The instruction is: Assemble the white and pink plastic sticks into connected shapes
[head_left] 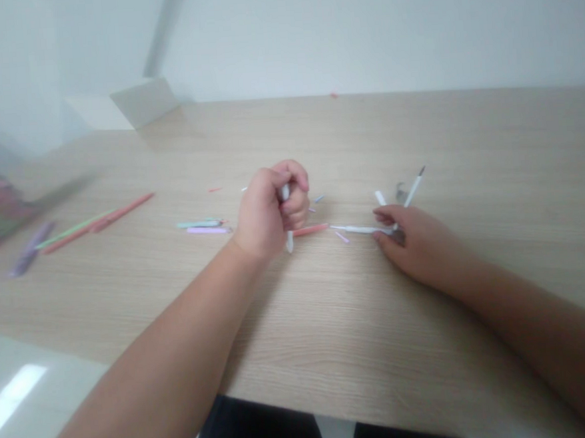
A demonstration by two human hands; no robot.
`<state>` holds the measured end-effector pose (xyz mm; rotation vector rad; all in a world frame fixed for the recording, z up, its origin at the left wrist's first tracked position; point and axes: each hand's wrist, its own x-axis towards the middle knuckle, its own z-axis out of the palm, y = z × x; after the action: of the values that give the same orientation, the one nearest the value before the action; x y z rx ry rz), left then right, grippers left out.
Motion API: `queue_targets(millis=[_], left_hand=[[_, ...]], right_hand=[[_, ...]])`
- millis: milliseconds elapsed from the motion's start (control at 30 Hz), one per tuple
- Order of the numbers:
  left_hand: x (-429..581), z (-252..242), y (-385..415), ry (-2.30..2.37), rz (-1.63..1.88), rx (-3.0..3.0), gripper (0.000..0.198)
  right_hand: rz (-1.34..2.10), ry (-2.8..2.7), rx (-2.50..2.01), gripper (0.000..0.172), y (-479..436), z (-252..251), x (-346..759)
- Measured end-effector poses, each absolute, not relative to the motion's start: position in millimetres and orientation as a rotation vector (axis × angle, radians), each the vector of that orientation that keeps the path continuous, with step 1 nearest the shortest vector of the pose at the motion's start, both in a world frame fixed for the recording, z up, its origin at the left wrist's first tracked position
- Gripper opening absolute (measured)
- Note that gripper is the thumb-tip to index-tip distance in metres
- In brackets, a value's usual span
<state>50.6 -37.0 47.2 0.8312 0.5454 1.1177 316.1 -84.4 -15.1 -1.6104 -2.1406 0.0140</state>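
My left hand (273, 210) is closed in a fist around a slim white stick (289, 241), whose lower end shows below the fingers. Low over the table on the right, my right hand (414, 237) has its thumb and fingers about the end of a thin white pen-like tool (366, 229) with a fine tip pointing left. Behind that hand a white stick with a dark tip (414, 187) slants upward, and a short white piece (380, 198) lies near its fingertips. An orange-red strip (312, 229) lies between both hands. Blur hides the finer details.
Left of my left hand lie a teal strip (197, 223) and a purple strip (208, 231). Farther left are long red sticks (121, 211), a green strip (75, 227) and a purple stick (31, 249). A white folded card or box (145, 102) stands at the back left.
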Motion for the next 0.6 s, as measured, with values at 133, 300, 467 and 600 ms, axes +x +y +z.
queue_targets(millis=[133, 300, 467, 600], left_hand=[[50.4, 46.6, -35.3, 0.554, 1.122, 0.795, 0.033], [53.7, 46.5, -35.4, 0.576, 1.104, 0.902, 0.029], [60.4, 40.8, -41.5, 0.67, 1.025, 1.154, 0.02], [63.1, 32.3, -43.6, 0.78, 0.869, 1.335, 0.023]], right_hand=[[0.097, -2.115, -1.437, 0.034, -97.1, -6.0, 310.3], [0.172, -2.315, -1.122, 0.018, -120.6, 9.9, 297.6], [0.239, -2.494, -0.9, 0.016, -134.9, 23.8, 288.0], [0.373, -2.558, -0.803, 0.02, -137.4, 25.0, 286.6]])
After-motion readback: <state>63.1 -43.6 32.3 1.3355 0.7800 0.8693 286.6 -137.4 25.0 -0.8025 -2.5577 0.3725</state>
